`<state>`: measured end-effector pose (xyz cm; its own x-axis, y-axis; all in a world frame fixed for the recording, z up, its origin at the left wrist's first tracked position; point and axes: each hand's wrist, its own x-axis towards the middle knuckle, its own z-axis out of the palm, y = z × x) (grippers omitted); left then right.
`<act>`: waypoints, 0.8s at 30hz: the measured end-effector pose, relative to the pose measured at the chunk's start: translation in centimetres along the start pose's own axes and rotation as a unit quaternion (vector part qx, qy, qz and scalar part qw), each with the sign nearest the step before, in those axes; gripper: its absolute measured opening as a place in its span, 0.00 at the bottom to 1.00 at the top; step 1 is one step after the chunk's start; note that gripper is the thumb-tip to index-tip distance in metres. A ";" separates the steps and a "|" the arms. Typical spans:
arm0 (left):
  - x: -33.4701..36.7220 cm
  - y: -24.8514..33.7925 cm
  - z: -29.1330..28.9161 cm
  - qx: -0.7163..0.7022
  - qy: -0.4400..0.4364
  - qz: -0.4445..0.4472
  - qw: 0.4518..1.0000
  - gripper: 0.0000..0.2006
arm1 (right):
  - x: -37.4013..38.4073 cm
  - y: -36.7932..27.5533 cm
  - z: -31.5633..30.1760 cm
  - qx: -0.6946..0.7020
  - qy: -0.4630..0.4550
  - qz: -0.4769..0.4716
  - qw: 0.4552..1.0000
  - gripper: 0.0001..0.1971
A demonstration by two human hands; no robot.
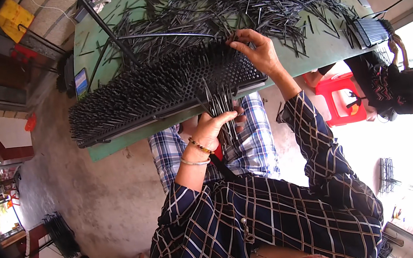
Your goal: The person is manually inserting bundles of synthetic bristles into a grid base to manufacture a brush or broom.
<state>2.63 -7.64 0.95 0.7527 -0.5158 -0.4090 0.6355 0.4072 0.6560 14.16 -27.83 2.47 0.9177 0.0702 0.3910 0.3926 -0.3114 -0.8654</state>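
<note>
A long black perforated rack point(248, 70) lies along the near edge of the green table, slanting up to the right. Many thin black strips point(143, 82) stand upright in its holes, dense on the left and middle; bare holes show toward the right end. My left hand point(211, 128) is closed around a bundle of thin black strips point(222, 106), held just in front of the rack over my lap. Above the rack's far right edge, my right hand point(258, 53) pinches with thumb and forefinger at the end of a thin black strip, partly hidden by the fingertips.
Loose black strips point(273, 2) cover much of the green table point(289, 67). A dark rod point(105, 27) slants across its left side. At the right table end is another rack point(368, 32), near a person in dark clothes point(410, 89) and a red stool point(339, 98).
</note>
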 end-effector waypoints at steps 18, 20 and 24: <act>0.2 0.0 0.0 0.008 0.006 -0.017 1.000 0.12 | -0.7 -0.7 0.7 -0.168 0.049 -0.078 0.981 0.18; 0.3 0.0 0.1 0.003 0.004 -0.014 1.000 0.12 | -0.7 -0.5 0.7 -0.178 0.052 -0.085 0.979 0.19; 0.3 -0.1 -0.1 0.044 0.001 -0.005 0.999 0.11 | -0.6 -0.1 0.9 -0.255 0.020 -0.174 0.951 0.18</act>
<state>2.78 -7.80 0.71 0.7463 -0.5181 -0.4178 0.6263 0.3344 0.7042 13.65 -27.01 2.01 0.7300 0.2200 0.6471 0.5823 -0.6959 -0.4203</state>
